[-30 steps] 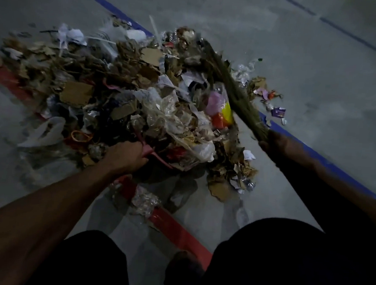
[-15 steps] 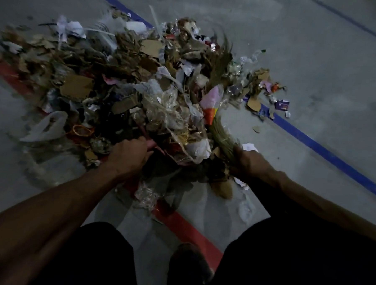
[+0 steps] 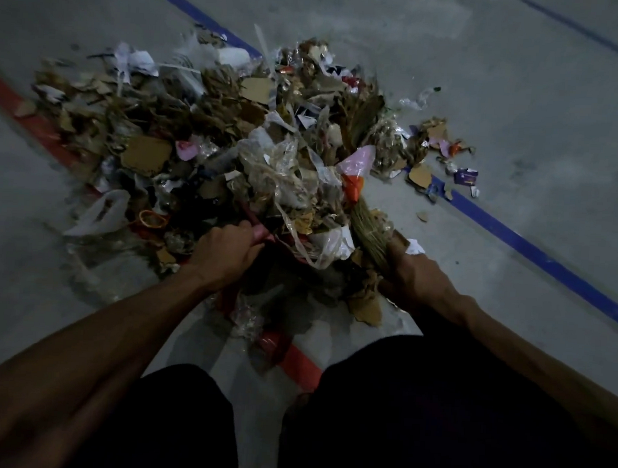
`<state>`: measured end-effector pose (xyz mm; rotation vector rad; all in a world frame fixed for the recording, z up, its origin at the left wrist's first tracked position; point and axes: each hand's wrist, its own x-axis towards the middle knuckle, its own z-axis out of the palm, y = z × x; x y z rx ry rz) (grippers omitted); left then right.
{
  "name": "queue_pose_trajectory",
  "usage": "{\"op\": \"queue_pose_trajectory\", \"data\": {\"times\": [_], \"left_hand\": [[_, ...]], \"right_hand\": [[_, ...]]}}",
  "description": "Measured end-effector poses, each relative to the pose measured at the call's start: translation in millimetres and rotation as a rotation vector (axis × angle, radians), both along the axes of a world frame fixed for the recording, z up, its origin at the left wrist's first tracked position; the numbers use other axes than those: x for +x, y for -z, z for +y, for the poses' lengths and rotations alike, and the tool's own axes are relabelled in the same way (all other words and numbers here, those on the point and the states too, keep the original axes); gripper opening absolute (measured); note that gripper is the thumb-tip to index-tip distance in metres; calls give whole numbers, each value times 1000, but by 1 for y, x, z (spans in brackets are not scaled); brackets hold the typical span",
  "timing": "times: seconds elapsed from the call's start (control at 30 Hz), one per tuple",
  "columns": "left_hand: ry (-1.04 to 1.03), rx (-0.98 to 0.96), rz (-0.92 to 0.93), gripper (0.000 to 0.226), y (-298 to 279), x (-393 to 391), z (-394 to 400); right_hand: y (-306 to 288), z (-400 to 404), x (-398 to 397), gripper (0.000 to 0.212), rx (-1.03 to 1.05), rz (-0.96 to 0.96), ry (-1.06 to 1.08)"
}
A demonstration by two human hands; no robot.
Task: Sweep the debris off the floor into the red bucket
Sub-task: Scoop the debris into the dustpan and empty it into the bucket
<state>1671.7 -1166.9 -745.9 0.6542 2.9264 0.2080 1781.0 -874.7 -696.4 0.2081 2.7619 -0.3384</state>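
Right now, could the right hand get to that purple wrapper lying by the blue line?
Probably not freely. The right hand grips the broom, so it would have to let go first. Otherwise bare floor lies between it and the purple wrapper, with nothing piled on top.

Warehouse-like hall, bare grey concrete floor, blue line, red line marking lanes

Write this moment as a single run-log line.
left hand: grips red handle | right hand: grips straw broom | debris pile: on floor, broom bristles in it | bucket: unclear
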Motion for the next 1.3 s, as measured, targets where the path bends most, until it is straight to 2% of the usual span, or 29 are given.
{"op": "queue_pose_trajectory", "data": {"times": [0.17, 0.33, 0.43, 0.5, 0.67, 0.83, 1.0, 1.3], "left_hand": [[-17, 21, -52, 33, -68, 12, 4], [-54, 23, -92, 32, -169, 22, 2], [-53, -6, -164, 40, -238, 25, -4], [-96, 50, -203, 43, -289, 29, -10], [-121, 0, -220, 43, -414, 43, -28], [-250, 136, -191, 40, -516, 68, -50], [-359, 98, -207, 39, -576, 87, -83], [-609, 105, -223, 36, -624, 102, -150]], "right_hand": [[-62, 3, 6, 58, 28, -42, 44], [-161, 4, 8, 67, 44, -55, 58], [-229, -1, 8, 63, 27, -34, 57], [-279, -7, 8, 58, 14, -28, 52], [-402, -28, 5, 58, 2, -36, 30], [-507, -50, 1, 56, -27, -47, -47], [-569, -78, -13, 51, -71, -26, -149], [-616, -152, -67, 54, -97, 28, -442]]}}
